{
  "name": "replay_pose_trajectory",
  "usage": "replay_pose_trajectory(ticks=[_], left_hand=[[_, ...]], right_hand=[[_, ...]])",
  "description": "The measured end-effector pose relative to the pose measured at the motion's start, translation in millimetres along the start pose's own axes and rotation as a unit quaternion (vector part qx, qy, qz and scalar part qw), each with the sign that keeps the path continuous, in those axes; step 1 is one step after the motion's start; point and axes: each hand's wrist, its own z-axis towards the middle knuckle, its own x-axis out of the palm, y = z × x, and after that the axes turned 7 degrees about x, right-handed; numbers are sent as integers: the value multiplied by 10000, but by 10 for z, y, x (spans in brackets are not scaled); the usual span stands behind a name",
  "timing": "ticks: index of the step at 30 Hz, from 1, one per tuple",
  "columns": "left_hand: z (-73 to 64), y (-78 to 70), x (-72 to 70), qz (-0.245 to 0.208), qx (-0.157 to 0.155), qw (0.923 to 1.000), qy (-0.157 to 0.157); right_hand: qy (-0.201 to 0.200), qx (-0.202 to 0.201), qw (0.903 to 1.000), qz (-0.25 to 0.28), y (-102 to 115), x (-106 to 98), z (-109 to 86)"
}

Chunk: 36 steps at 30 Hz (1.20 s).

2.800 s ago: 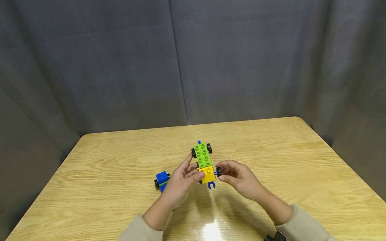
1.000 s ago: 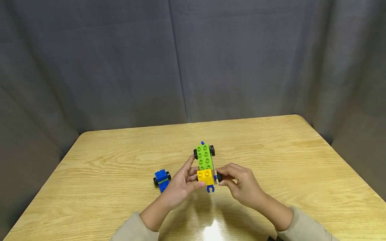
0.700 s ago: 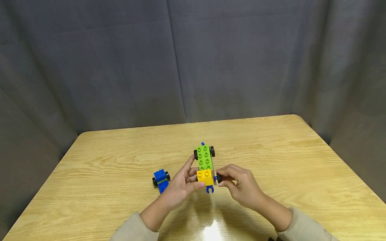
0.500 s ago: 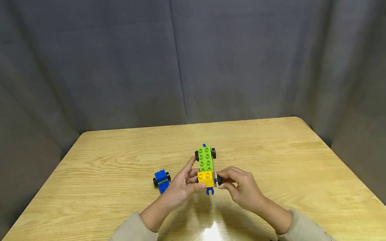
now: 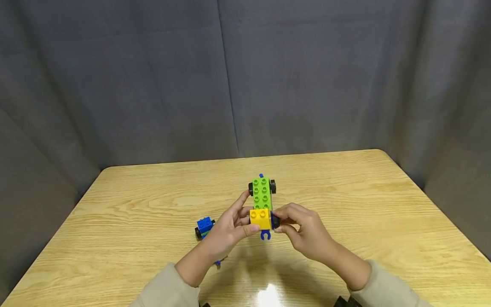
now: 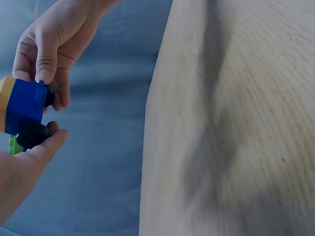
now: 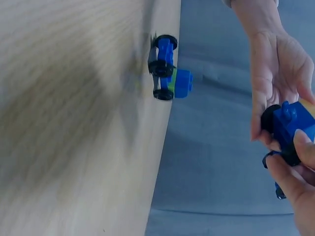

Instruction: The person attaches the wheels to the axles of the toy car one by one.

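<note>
My left hand (image 5: 226, 234) holds a toy building-block car, thumb on its yellow block (image 5: 261, 219) and fingers along its left side. Ahead of the yellow block lies a long green studded block (image 5: 262, 192). A blue hook (image 5: 265, 235) sticks out at the near end. The blue base (image 6: 23, 104) shows in the left wrist view. My right hand (image 5: 308, 230) pinches the black wheel (image 5: 275, 221) at the near right corner, close against the car's side. Part of the left side is hidden by my fingers.
A second, blue block car (image 5: 204, 226) stands on the wooden table (image 5: 145, 213), left of my left hand and partly behind it. Its black wheels (image 7: 163, 94) show in the right wrist view. A grey curtain (image 5: 172, 85) hangs behind the table.
The wheel in my right hand has moved in against the car; earlier a blue pin showed in the gap between them. Both hands have lifted the car slightly away from me.
</note>
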Motion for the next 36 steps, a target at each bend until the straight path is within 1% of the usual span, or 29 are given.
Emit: replay_pose_trajectory(ticks=[3,9,13,19,22,26,29,33,36], left_hand=[[12,-20,-18,61,6,10000,55],[-4,-42,-51,187,152,9991,357],[-11,-28,-63,42,153,9984,542],[-12,28,-85,-301,125,9973,653],[-24,67,-107,-452,75,9965,699],[-62,91,-122,-613,2,9954,740],[-84,104,-125,-701,-25,9946,759],[-90,130,-122,-834,-7,9929,846],[-94,145,-110,-933,38,9912,934]], right_hand=[[202,183,9996,90,12,-30,14],[649,644,9955,253,30,-80,-15],[786,866,9929,226,34,-113,-30],[958,903,9910,259,40,-149,-37],[942,886,9912,280,30,-166,-38],[729,960,9927,80,2,-197,-30],[581,1171,9914,-109,-27,-224,-28],[523,1556,9862,-222,-48,-263,-28],[483,1750,9830,-276,-49,-284,-18]])
